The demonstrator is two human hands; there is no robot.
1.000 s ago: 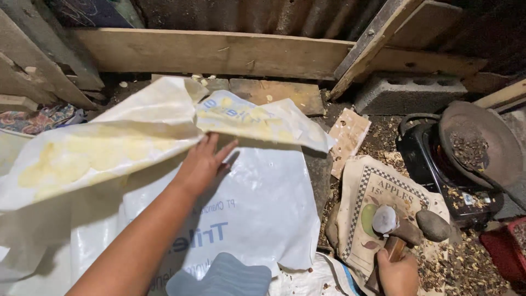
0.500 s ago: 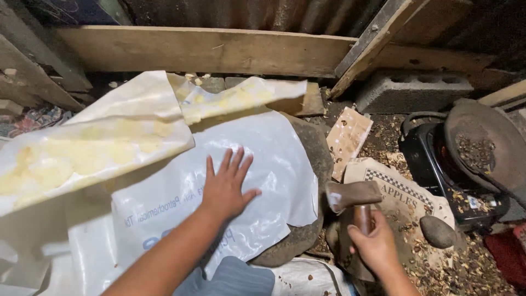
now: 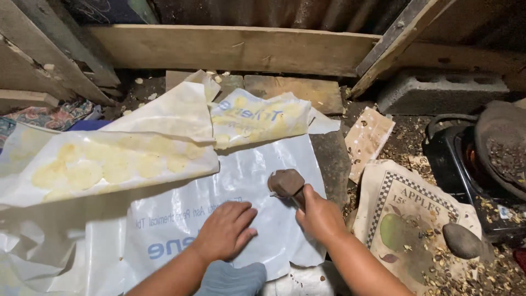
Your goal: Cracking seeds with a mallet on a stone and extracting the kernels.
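My right hand (image 3: pixel 320 216) grips the handle of a rusty hammer (image 3: pixel 286 183), its head held just over a white plastic sheet (image 3: pixel 219 186). My left hand (image 3: pixel 226 230) lies flat, palm down, on the same sheet a little to the left of the hammer. The sheet covers a rounded lump underneath, which is hidden. Its far part is folded back, showing yellowish stained patches (image 3: pixel 104 164) on the underside.
A printed cloth sack (image 3: pixel 408 219) lies at the right, strewn with husks and a smooth stone (image 3: pixel 462 240). A dark pan (image 3: pixel 501 148) sits on a black burner. Behind are a wooden plank (image 3: pixel 219 49), a concrete block (image 3: pixel 438 90) and a cardboard piece (image 3: pixel 368 140).
My right hand lifted the hammer off the sack and brought it left over the sheet. My left hand slid down toward me. The folded plastic shifted.
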